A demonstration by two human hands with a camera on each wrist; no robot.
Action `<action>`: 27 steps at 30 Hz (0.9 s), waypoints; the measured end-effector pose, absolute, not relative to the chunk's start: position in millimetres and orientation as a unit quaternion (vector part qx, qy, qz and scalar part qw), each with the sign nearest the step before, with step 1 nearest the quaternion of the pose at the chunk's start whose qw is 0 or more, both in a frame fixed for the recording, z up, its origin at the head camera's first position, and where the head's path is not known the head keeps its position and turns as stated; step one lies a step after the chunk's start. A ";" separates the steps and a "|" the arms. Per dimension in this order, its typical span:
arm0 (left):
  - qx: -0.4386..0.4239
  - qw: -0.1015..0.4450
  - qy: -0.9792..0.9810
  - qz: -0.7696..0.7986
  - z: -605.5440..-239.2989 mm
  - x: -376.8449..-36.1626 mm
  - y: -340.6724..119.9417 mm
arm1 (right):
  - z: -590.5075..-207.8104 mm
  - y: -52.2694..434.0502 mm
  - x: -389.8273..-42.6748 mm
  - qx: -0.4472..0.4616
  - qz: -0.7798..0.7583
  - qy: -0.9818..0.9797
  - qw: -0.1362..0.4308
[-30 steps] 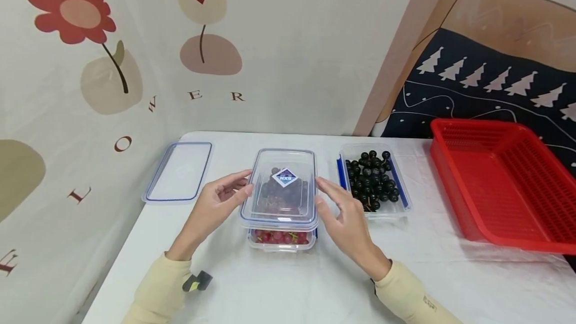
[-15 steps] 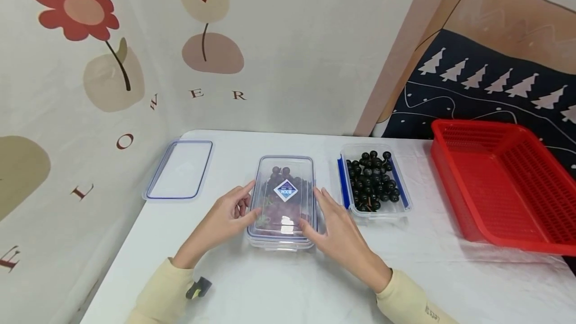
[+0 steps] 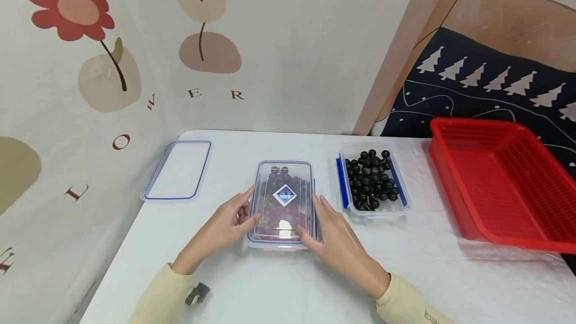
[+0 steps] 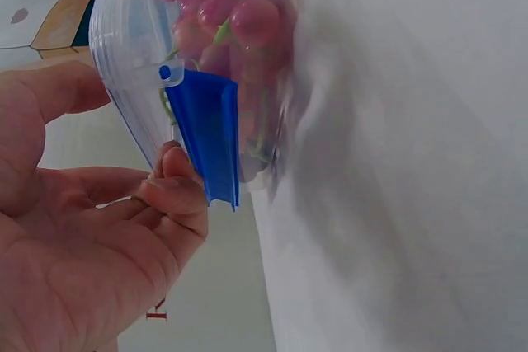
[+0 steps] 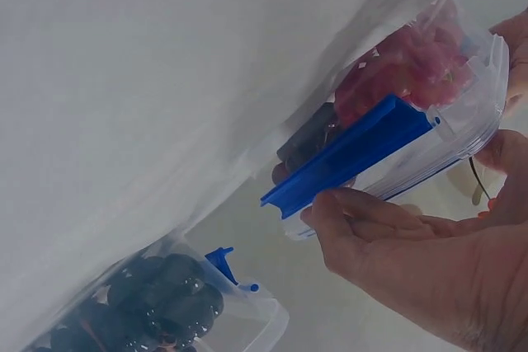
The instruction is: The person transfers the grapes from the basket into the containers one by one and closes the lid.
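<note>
Clear grape box (image 3: 282, 204) between hands | left hand (image 3: 223, 227), right hand (image 3: 334, 242) fingers touching blue clips (image 4: 206, 135)

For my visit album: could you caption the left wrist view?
Left hand fingertips touch the blue plastic latch of a clear plastic box of red grapes.

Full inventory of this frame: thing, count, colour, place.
lidded box: 1, clear with blue clips, red and dark grapes inside, table centre
open box: 1, clear with blue clips, dark grapes inside, right of the lidded box
spare lid: 1, clear with blue trim, table's left edge
basket: 1, red, far right
table: 1, white
left hand: fingers at the lidded box's left clip
right hand: fingers at its right clip
</note>
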State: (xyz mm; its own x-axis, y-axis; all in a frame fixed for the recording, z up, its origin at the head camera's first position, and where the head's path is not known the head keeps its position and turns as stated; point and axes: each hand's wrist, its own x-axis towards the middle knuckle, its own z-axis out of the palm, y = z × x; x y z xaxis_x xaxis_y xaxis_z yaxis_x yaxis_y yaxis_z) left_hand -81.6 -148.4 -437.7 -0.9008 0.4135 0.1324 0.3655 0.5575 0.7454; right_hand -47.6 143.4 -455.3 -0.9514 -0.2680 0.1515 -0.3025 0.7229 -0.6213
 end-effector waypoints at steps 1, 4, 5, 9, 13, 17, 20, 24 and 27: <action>0.220 0.034 0.882 0.416 -437.4 -81.1 -148.6 | -455.3 143.3 -47.2 0.156 0.335 -0.929 0.028; 0.206 0.046 0.885 0.415 -436.5 -80.4 -148.6 | -454.9 143.5 -47.8 0.157 0.333 -0.929 0.039; 0.196 0.052 0.886 0.417 -436.1 -80.1 -148.4 | -454.4 143.4 -48.6 0.155 0.337 -0.928 0.040; 0.141 0.088 0.882 0.440 -434.4 -78.4 -145.2 | -452.8 143.5 -52.6 0.121 0.397 -0.910 -0.001; 0.077 0.133 0.874 0.460 -429.9 -75.9 -141.5 | -452.4 144.3 -57.1 0.073 0.487 -0.867 -0.075; 0.043 0.143 0.876 0.459 -427.5 -76.1 -140.5 | -452.3 146.2 -60.4 0.048 0.533 -0.838 -0.108; 0.051 0.135 0.874 0.464 -430.1 -76.8 -140.4 | -452.7 146.7 -60.9 0.044 0.539 -0.834 -0.106; 0.072 0.116 0.881 0.452 -435.7 -74.1 -138.3 | -453.6 145.0 -60.0 0.072 0.517 -0.850 -0.075; 0.090 0.084 0.894 0.432 -438.5 -69.9 -135.3 | -453.9 142.9 -58.3 0.096 0.491 -0.865 -0.048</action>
